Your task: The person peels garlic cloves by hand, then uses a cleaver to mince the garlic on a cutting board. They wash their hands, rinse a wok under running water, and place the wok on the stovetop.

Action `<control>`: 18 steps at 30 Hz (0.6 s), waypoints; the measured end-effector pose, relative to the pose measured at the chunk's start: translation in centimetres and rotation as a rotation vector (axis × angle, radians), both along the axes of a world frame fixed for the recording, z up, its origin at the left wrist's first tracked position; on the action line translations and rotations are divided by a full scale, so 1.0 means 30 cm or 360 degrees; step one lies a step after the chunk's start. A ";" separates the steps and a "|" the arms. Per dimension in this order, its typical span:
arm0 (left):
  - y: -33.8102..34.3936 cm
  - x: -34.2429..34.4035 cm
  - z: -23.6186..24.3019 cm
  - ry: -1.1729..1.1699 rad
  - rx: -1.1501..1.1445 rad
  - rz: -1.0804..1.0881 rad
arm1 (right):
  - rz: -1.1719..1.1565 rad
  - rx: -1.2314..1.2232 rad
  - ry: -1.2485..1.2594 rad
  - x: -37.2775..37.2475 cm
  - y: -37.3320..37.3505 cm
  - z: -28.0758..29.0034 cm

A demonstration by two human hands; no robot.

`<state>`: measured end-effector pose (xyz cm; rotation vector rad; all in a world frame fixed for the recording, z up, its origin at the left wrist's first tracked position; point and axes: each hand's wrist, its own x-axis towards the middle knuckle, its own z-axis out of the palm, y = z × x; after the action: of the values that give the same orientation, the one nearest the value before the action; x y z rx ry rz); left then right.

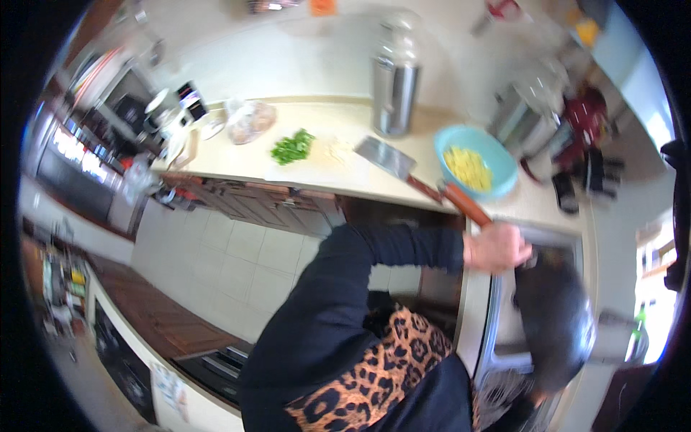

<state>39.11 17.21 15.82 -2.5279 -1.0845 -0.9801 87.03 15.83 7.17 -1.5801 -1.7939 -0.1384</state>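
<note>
Over the sink at the right, a dark wok is tipped on its side, its rounded underside facing right. My left hand is closed around the wok's handle, close to where it meets the pan; the wooden end sticks out toward the counter. My right hand shows only as a small patch of skin at the wok's lower edge; its fingers are hidden. Just beyond the handle's tip, a cleaver with a wooden grip lies on the counter. A light-blue bowl of pale yellow cut pieces stands beside it.
Chopped greens and pale chopped bits lie on a white board. Behind are a tall steel canister and a plastic bag. A steel pot and a knife block stand at the back right.
</note>
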 end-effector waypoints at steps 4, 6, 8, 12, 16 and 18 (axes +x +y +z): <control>0.004 0.008 0.036 -0.0126 0.0094 -0.0070 | -0.0028 -0.0001 -0.0013 0.067 -0.064 0.017; -0.016 0.024 0.031 -0.0083 0.0000 -0.0049 | -0.0038 0.0017 -0.0036 0.083 -0.081 0.027; -0.046 0.051 0.020 -0.0029 -0.0204 0.0044 | 0.0057 0.0091 -0.0097 0.082 -0.081 0.052; -0.066 0.083 0.016 -0.0086 -0.0603 0.0194 | 0.0071 -0.0053 0.0041 0.028 -0.031 0.175; -0.099 0.082 0.019 -0.0046 -0.0993 0.0399 | 0.0176 -0.0284 -0.0209 -0.039 0.080 0.365; -0.149 0.053 0.011 -0.0168 -0.1166 0.0478 | 0.0223 -0.0292 -0.0213 -0.103 0.119 0.418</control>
<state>40.70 12.73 16.15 -2.7001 -2.0958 -0.7235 83.95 19.41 19.72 -1.5960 -2.0651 -0.0140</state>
